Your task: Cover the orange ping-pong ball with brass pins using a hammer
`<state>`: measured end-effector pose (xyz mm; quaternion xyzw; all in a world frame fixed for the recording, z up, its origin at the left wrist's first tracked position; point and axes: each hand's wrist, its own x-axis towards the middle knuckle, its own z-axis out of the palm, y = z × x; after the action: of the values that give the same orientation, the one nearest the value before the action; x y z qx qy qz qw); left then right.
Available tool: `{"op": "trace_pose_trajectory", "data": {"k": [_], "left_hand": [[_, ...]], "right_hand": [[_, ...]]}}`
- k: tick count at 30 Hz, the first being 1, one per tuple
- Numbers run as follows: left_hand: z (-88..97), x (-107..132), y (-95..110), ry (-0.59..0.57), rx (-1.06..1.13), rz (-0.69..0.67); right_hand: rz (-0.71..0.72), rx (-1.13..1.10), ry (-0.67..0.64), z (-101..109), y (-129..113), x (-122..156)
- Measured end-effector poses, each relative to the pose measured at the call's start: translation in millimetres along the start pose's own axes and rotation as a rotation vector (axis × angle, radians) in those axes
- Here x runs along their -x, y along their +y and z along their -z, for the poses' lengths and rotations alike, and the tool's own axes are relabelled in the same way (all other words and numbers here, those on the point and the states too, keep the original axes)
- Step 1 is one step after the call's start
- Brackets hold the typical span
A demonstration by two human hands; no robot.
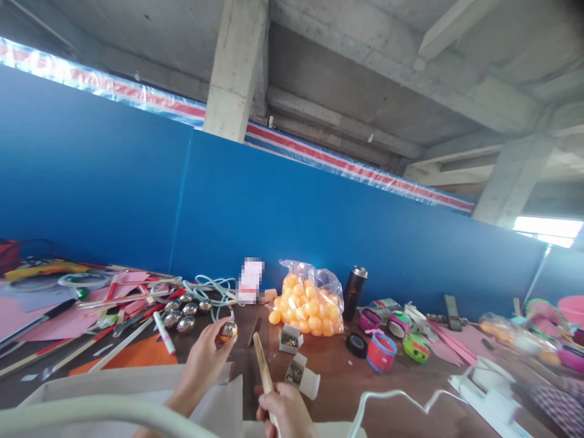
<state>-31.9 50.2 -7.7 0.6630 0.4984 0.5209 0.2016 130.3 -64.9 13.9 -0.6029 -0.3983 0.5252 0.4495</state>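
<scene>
My left hand (204,359) pinches a shiny metal ball (229,330) between thumb and fingers, above the dark table. In my right hand (286,409) is a hammer (262,359), gripped by its wooden handle. Its dark head points away from me, just right of the ball and apart from it. More shiny metal balls (186,324) lie in a cluster left of my left hand. Beyond my right hand stand two small open boxes, a nearer box (311,384) and a farther box (289,349), with small metal pieces inside.
A clear bag of orange balls (310,306) and a black flask (354,293) stand near the blue partition (292,213). Tape rolls (381,351) lie to the right, beside a white power strip (488,398). Sticks, pens and pink paper (52,325) clutter the left. A pale curved tube (104,409) crosses the foreground.
</scene>
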Motion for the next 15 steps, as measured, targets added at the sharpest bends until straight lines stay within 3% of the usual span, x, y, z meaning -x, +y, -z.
{"op": "trace_pose_trajectory", "data": {"k": [10, 15], "left_hand": [[-1.3, -0.9, -3.6, -0.023, 0.009, -0.006], [-0.8, -0.3, -2.7, -0.034, 0.012, -0.001]], "right_hand": [[-0.007, 0.148, 0.017, -0.5, 1.0, -3.5], [0.084, 0.309, 0.117, -0.4, 12.3, -11.7]]}}
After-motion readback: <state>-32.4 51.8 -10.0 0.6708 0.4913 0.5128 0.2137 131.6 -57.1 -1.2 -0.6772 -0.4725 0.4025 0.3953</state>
